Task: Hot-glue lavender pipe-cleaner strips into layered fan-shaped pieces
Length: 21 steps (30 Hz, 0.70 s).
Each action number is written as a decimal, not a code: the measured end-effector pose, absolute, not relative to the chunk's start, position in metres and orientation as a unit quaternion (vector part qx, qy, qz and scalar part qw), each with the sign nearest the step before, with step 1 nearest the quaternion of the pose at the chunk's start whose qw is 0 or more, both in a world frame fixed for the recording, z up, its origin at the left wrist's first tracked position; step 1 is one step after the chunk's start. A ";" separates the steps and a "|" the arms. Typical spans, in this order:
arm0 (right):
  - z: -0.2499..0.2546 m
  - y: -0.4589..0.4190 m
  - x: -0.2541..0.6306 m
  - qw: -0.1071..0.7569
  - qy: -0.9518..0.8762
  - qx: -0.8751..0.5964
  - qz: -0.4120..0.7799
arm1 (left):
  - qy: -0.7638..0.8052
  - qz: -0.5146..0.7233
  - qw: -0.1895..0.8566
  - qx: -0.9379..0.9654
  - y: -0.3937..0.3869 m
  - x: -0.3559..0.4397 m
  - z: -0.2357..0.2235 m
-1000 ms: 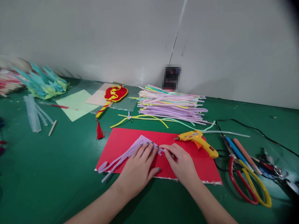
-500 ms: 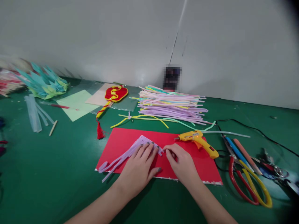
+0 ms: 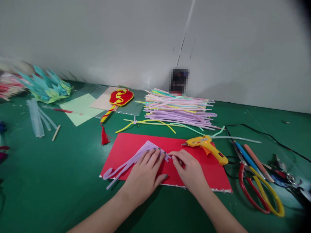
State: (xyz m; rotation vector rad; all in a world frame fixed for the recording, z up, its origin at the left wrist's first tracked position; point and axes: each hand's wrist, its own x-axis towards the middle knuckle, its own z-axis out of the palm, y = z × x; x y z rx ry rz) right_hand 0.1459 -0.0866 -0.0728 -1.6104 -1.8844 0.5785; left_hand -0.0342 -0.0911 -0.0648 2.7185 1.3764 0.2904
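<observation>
Bent purple pipe cleaners point(image 3: 137, 157) lie side by side on a red board point(image 3: 121, 142), forming a corner at the top with loose, curled ends at the lower left. My left hand point(image 3: 147, 168) rests flat across them, fingers stretched out, pressing them to the board. At their short right-hand ends my right hand point(image 3: 188, 166) is closed in a pinch at the tip of a purple pipe cleaner; the fingers partly hide it. A yellow glue gun point(image 3: 205, 145) lies on the board's right side, its nozzle pointing left.
Behind the board lies a bundle of pastel pipe cleaners point(image 3: 179, 110). Scissors point(image 3: 259, 191) with red and yellow handles lie right, near a black cord point(image 3: 262, 131). Farther left are a red-and-yellow fan point(image 3: 121, 97) with a tassel, green paper point(image 3: 77, 113) and clear glue sticks point(image 3: 35, 118).
My right fingertips have shifted slightly right along the pipe cleaner ends, then come back a little toward them. My left hand stays in place.
</observation>
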 end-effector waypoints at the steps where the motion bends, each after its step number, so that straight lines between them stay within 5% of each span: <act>1: -0.073 -0.087 0.146 0.295 -0.709 -0.603 0.217 | 0.449 0.093 0.042 0.888 -0.091 -0.034 -0.065; 21: -0.072 -0.087 0.145 0.301 -0.716 -0.596 0.205 | 0.445 0.091 0.043 0.890 -0.091 -0.034 -0.063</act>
